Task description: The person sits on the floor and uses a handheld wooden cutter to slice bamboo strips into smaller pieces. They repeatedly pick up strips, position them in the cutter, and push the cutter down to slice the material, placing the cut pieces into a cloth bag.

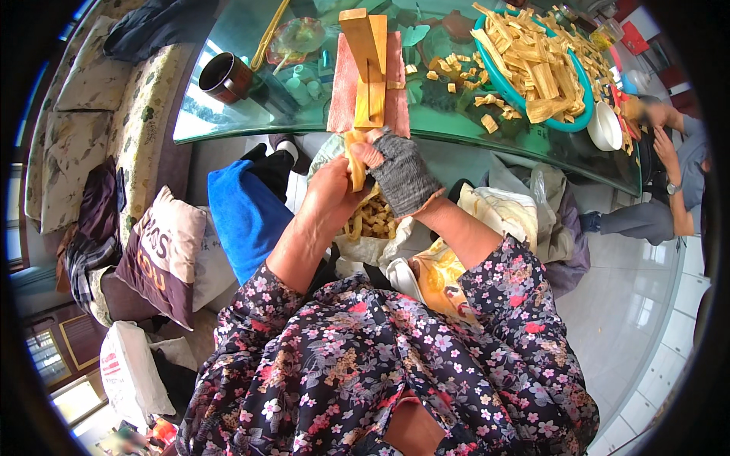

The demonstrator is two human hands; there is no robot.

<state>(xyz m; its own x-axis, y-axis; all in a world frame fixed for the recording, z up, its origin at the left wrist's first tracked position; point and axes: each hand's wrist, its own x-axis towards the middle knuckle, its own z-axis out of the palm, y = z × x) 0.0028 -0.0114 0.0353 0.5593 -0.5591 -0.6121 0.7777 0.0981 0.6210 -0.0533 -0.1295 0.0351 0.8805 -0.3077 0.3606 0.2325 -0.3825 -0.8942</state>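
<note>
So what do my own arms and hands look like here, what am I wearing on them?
Both arms come up from the lower edge in short, loose sleeves of dark fabric printed with pink, white and red flowers; the forearms are bare. The right hand wears a grey knitted fingerless glove with a thin orange edge at the wrist, fingertips uncovered. The left hand is bare, with no glove, watch or ring visible.

Your hands sit hemmed between the wooden cutter (368, 68) ahead and the open bag (372, 228) below, with the metal cup (226, 77) left, the teal tray (566, 121) right, and bare glass (228, 121) between.
</note>
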